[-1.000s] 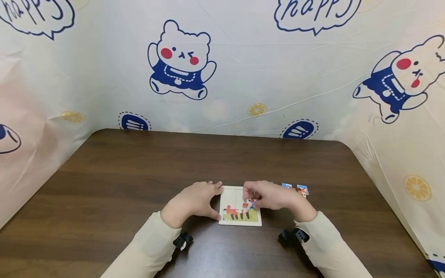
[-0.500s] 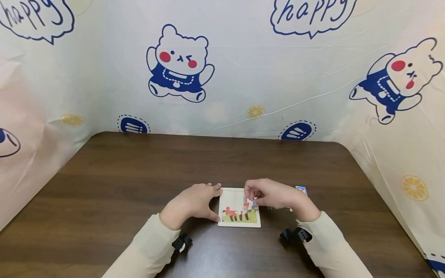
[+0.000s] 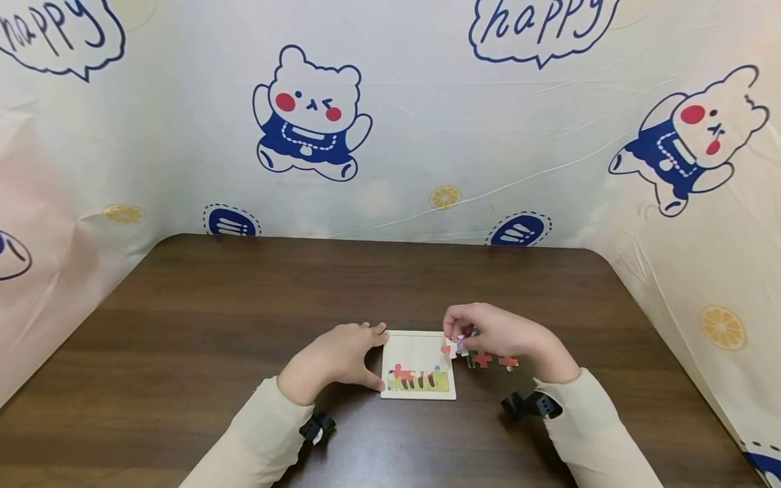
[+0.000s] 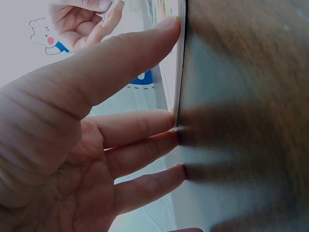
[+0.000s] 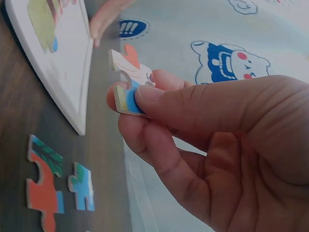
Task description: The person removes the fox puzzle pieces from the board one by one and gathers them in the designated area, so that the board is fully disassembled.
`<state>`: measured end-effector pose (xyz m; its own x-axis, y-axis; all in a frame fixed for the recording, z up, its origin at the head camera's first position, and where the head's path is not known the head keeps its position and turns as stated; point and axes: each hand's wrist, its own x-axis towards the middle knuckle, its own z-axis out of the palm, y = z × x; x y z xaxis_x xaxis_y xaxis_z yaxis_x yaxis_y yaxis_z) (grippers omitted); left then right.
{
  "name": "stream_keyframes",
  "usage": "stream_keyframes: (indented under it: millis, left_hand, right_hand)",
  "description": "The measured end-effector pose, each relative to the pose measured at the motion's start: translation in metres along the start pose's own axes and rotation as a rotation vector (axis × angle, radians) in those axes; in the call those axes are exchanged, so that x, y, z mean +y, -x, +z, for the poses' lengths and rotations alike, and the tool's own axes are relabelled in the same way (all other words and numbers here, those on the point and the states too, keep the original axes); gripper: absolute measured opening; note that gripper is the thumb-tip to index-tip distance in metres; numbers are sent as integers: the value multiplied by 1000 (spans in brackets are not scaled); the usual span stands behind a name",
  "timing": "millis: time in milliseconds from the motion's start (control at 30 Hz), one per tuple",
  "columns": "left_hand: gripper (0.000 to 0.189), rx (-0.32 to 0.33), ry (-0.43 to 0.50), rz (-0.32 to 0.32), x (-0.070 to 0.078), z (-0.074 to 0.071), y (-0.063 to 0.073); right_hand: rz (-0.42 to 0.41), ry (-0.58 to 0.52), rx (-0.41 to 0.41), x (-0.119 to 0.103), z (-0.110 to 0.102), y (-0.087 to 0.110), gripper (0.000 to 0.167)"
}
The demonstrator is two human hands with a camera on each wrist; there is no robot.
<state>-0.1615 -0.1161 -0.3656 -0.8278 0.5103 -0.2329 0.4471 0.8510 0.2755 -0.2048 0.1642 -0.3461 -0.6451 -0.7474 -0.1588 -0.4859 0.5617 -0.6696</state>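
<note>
A white puzzle board (image 3: 419, 349) lies on the table, its lower part filled with joined pieces showing green ground and a red animal. My left hand (image 3: 332, 356) touches the board's left side, thumb at the near corner and fingertips farther up, all fairly straight. In the left wrist view the thumb (image 4: 145, 46) lies over the board's edge. My right hand (image 3: 497, 333) pinches a puzzle piece (image 5: 130, 82) between thumb and fingers, above the board's right edge. That piece is white, orange and blue.
Loose puzzle pieces lie right of the board, including a red-orange one (image 5: 43, 181) and a smaller blue-green one (image 5: 83, 187). Both are close under the right hand. A printed curtain (image 3: 403, 122) rises behind the dark wooden table (image 3: 274, 285).
My right hand, still pinching the piece, has lifted away from the filled rows and moved right to the board's edge. Red pieces beneath it now show. The left hand stays on the board.
</note>
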Motion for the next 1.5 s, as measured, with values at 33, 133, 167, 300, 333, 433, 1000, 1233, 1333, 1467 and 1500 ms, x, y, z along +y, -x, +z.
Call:
stream_keyframes:
  millis: [33,133,167,300,333,433,1000,1233,1333,1467,1500]
  left_hand:
    - [80,-2,1,-3,0,0,0]
    - [80,-6,3,-6,0,0,0]
    - [80,-7,3,-5,0,-1,0]
    - [80,-6,1,-2,0,-1,0]
    - [80,-6,1,-3,-1,-1,-1]
    - [80,-9,-2,-5,-1,0,-1]
    - [80,-20,-3,-14,0,0,-2]
    - [80,-32,4,-28,-1,2,-2]
    - [80,-29,-22,-12,-1,1,-4]
    - [80,-26,-50,7,-2,1,-6]
    - [80,-25,-55,11,-2,1,-6]
  right_hand:
    - [8,0,3,0,-1,1,18]
    - [15,8,16,1,-5,4,19]
    - [14,9,21,1,-7,6,18]
    - [-5,2,43,3,-13,11,16]
    - [-10,-1,48,4,-15,13,16]
    - [-5,-11,63,6,-19,16,15]
    - [96,-18,136,23,-42,47,18]
    - [126,-14,144,37,-48,66,17]
    - [134,-29,130,43,-48,73,17]
    - [141,-79,99,53,-47,80,16]
    - [144,-94,89,55,-47,81,16]
